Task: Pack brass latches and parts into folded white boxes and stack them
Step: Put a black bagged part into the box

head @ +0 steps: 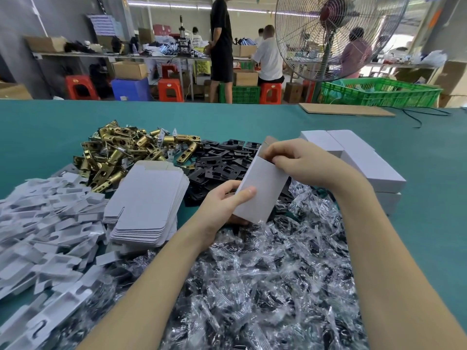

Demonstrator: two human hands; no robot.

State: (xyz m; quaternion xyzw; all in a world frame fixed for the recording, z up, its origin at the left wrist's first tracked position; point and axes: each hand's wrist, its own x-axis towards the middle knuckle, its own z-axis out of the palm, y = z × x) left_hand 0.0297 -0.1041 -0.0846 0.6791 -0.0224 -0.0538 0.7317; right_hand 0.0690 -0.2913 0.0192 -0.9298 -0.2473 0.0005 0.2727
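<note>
White card forms the box [260, 188], held tilted above the table [50, 127] with its open end up. The left hand [225, 200] grips its lower end, thumb across the front; the right hand [298, 160] pinches at the open top. Beneath lie clear bags of parts [265, 274]. Flat boxes [149, 198] sit to the left, brass latches [121, 152] and black plates [222, 160] behind, finished boxes [366, 157] stacked to the right.

Factory packing floor: workbenches [106, 55] w/ cartons, crates [379, 93], industrial fan [336, 34].
</note>
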